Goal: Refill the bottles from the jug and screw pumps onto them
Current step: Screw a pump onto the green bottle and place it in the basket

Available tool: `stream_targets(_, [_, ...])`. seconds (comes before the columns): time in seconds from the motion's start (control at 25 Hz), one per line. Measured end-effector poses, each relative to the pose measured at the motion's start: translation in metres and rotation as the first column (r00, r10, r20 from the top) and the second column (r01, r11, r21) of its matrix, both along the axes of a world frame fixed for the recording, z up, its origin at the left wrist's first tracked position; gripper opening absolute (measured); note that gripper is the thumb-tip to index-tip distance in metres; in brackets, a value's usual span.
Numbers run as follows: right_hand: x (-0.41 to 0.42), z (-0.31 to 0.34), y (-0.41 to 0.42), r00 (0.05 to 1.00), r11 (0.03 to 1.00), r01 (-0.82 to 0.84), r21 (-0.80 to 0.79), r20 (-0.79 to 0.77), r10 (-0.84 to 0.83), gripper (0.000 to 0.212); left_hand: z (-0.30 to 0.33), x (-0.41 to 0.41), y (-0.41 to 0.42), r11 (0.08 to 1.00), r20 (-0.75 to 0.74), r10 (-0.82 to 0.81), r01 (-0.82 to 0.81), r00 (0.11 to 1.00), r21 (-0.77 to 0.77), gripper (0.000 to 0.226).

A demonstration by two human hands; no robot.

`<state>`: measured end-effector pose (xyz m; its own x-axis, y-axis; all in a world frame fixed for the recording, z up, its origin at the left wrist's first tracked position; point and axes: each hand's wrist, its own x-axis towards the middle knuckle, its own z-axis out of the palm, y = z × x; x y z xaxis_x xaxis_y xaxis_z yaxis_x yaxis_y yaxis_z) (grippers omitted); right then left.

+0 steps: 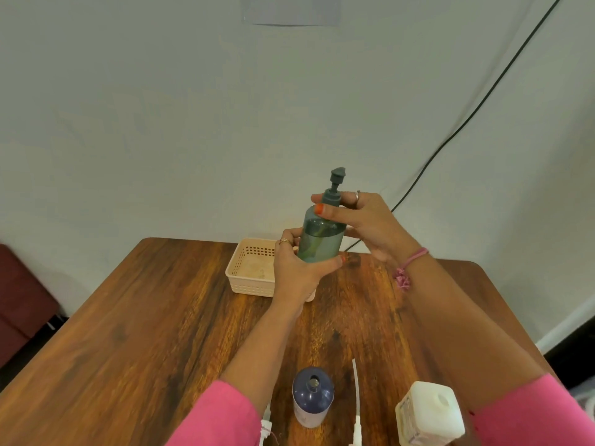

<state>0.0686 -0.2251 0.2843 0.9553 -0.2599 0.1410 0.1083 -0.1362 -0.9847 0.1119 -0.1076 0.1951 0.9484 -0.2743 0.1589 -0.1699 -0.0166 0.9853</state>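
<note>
Your left hand [294, 268] wraps the translucent teal bottle [320, 238] low on its smooth, round body, holding it above the wood-grain table [128, 333] in front of the perforated beige basket [249, 268]. Your right hand's [363, 223] fingers pinch the matte teal pump [335, 188] collar. Bottle axis near upright, pump pointing up. Near edge: one open dark-blue bottle [312, 397], one white jug [429, 413], two loose white pumps [355, 403].

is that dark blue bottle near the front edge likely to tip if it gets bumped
Possibly. The dark blue bottle stands upright, tall for its footprint, so a knock near the shoulder might topple it. Its neck looks open with no pump fitted, so any contents could spill. Its rounded body would probably roll once down.
</note>
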Motion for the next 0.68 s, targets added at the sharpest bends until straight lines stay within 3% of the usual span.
stream_targets(0.08, [0.003,-0.004,0.012,0.984,0.986,0.163,0.025,0.073,-0.164,0.025,-0.002,0.001,-0.001,1.000,0.003,0.027,-0.027,1.000,-0.010,0.067])
stream_targets(0.2, [0.006,-0.007,0.023,0.954,0.957,0.278,0.079,0.097,-0.285,0.023,-0.005,0.000,-0.005,0.996,0.027,0.086,-0.086,0.996,-0.011,0.069])
stream_targets(0.4, [0.009,-0.012,0.034,0.874,0.884,0.467,-0.015,0.162,-0.458,0.027,-0.006,0.000,-0.007,0.995,0.082,0.101,-0.102,0.991,0.009,0.072])
stream_targets(0.48, [0.009,-0.010,0.026,0.922,0.930,0.367,-0.021,0.143,-0.360,0.027,-0.004,0.000,-0.003,0.998,0.066,0.064,-0.065,0.996,0.014,0.072])
stream_targets(0.56, [0.004,-0.005,0.011,0.994,0.997,0.060,0.052,0.083,-0.064,0.028,0.001,-0.001,0.004,1.000,0.023,-0.009,0.009,1.000,0.009,0.068])
stream_targets(0.68, [-0.002,0.002,-0.009,0.975,0.974,-0.222,0.049,0.037,0.221,0.029,0.008,0.003,0.015,0.990,-0.049,-0.139,0.140,0.989,0.012,0.070])
